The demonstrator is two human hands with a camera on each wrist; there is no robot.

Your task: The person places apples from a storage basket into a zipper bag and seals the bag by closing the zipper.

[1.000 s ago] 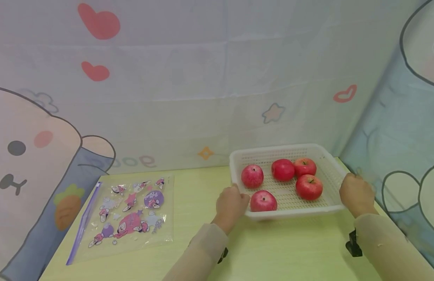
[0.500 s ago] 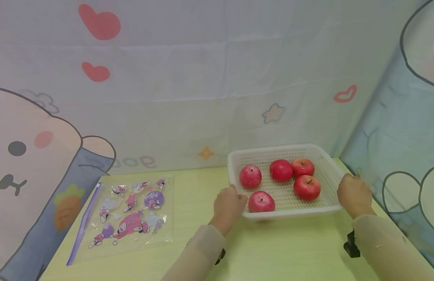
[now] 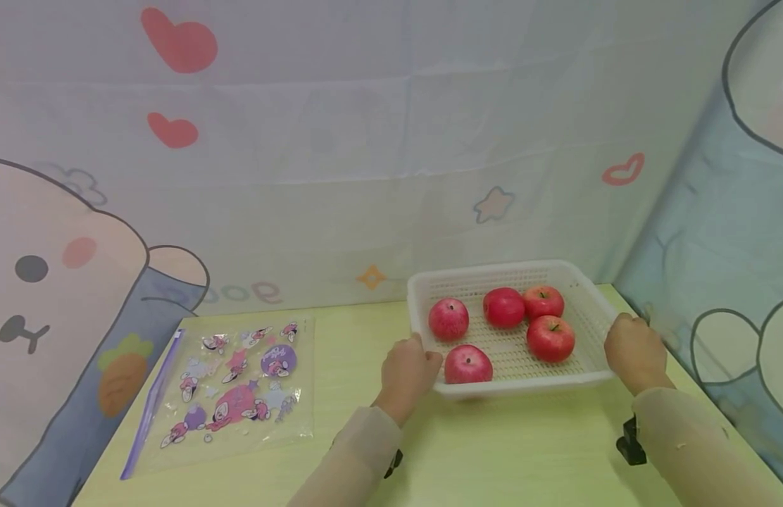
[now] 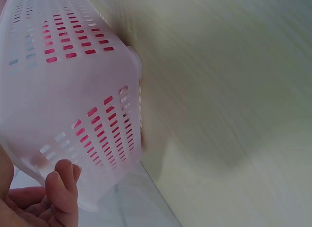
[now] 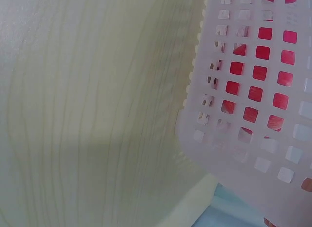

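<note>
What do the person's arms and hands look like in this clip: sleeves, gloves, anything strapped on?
Both hands, left hand and right hand, are bare, with no gloves. Each forearm wears a long, pale beige sleeve that reaches the wrist. A small black device sits under the right wrist, and another under the left.

Staged booth: cartoon-print backdrop (image 3: 341, 141), pale tabletop (image 3: 505, 451)

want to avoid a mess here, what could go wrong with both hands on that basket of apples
The five apples lie loose in the shallow white basket, so a tilt could roll them over the rim. The left hand and right hand grip only its end edges; a slip may drop it on the table.
</note>
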